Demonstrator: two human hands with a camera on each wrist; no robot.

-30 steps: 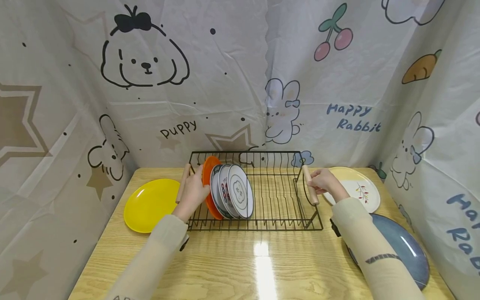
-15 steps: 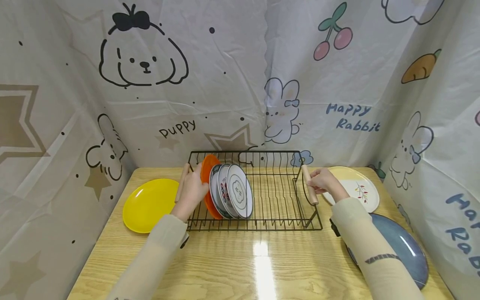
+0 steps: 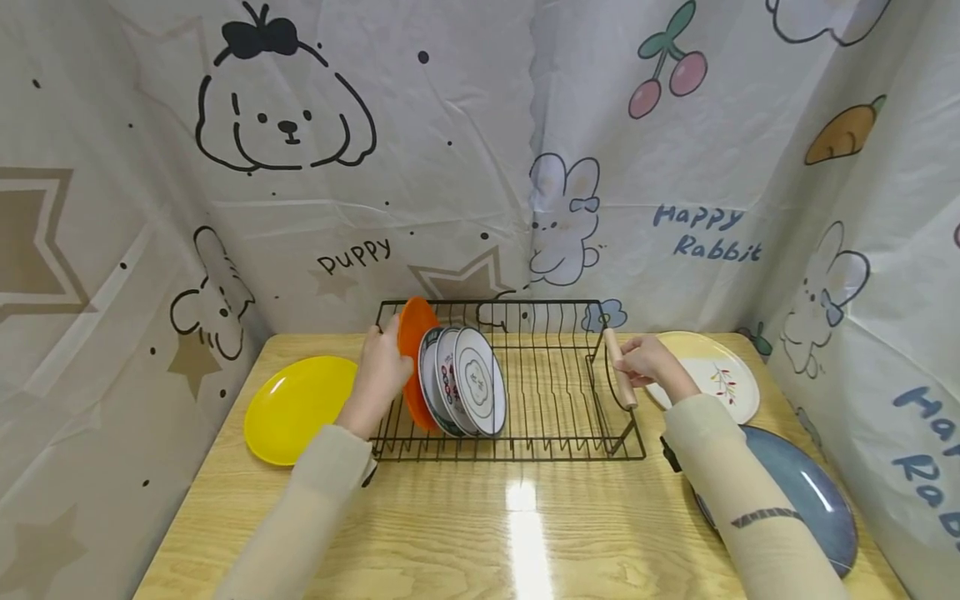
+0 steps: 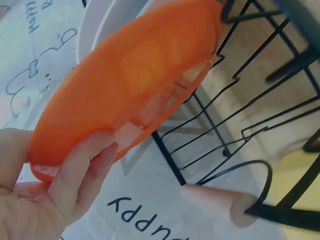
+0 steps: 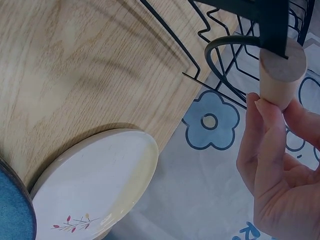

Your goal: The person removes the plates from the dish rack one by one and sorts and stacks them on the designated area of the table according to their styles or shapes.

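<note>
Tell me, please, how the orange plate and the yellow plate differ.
The orange plate is held steeply tilted at the rack, whereas the yellow plate lies flat on the table. The left hand grips the orange plate; no hand holds the yellow plate. Both show plain surfaces, with no printed pattern visible.

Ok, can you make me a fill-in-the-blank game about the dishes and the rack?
1. The dish in the left hand is coloured ____.
2. The right hand grips the wooden ____ of the rack.
3. The yellow plate lies to the ____ of the rack.

Missing words: orange; handle; left.
</note>
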